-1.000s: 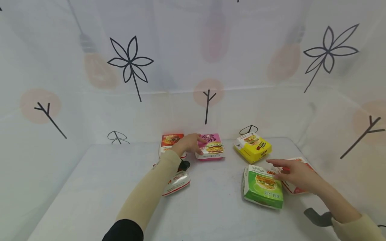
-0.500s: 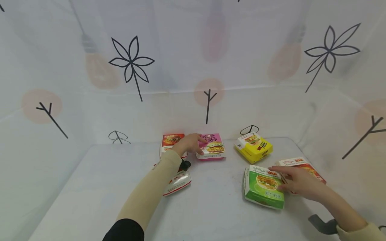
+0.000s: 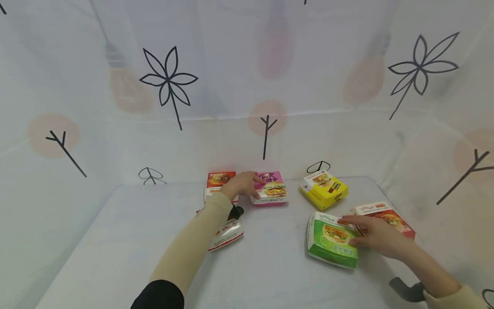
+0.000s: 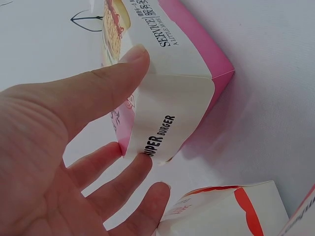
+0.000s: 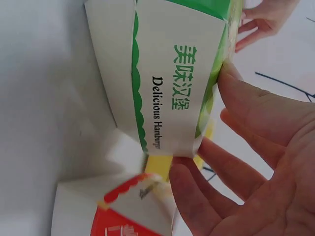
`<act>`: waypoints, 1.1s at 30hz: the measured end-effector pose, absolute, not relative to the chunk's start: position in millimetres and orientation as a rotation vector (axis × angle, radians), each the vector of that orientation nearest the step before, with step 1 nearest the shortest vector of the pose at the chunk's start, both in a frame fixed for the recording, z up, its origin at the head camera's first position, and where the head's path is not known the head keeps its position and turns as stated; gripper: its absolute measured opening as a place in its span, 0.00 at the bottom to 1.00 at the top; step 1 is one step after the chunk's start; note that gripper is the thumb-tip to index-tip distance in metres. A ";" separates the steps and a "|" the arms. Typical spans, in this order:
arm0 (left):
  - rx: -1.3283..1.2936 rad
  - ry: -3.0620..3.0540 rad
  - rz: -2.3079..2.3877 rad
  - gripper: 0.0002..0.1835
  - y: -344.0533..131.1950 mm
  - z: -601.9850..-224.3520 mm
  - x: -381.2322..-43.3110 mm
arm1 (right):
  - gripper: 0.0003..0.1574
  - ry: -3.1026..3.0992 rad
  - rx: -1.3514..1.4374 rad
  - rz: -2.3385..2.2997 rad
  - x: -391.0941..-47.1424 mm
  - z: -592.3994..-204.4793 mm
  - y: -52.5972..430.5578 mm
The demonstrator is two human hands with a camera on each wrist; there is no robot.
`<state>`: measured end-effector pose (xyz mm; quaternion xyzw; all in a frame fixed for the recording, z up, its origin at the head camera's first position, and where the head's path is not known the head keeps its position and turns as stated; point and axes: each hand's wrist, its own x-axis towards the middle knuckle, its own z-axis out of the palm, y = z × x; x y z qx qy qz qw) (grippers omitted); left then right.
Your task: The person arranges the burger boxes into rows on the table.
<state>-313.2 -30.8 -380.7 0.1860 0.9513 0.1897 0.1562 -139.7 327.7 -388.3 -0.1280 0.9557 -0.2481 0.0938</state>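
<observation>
The left hand (image 3: pixel 244 184) rests against a pink burger box (image 3: pixel 273 185) at the back of the table. In the left wrist view its thumb (image 4: pixel 115 69) lies at the box's top edge, and the fingertips touch the side marked "SUPER BURGER". At the right, the right hand (image 3: pixel 380 234) touches the near right side of a green burger box (image 3: pixel 333 240). The right wrist view puts the thumb (image 5: pixel 256 98) at that box's top edge, with loosely extended fingers along its side. Neither hand curls round a box. The far sides of both boxes are hidden.
A red-topped burger box (image 3: pixel 218 180) stands left of the pink one. Another white-and-red box (image 3: pixel 227 235) lies partly under the left forearm. A yellow box (image 3: pixel 326 189) sits behind the green one, and a red-and-white box (image 3: pixel 387 216) lies behind the right hand.
The right hand has come down against the green box, which has shifted slightly left and turned a little. The left hand and the pink box have stayed in place.
</observation>
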 end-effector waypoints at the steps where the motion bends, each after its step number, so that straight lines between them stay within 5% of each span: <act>1: 0.532 2.722 0.541 0.32 -30.9 -380.6 -312.9 | 0.37 2.835 -0.391 -0.744 -139.8 -388.8 326.1; 33: 0.547 2.726 0.525 0.31 -31.9 -377.8 -310.3 | 0.32 2.750 -0.505 -0.929 -163.9 -401.6 261.5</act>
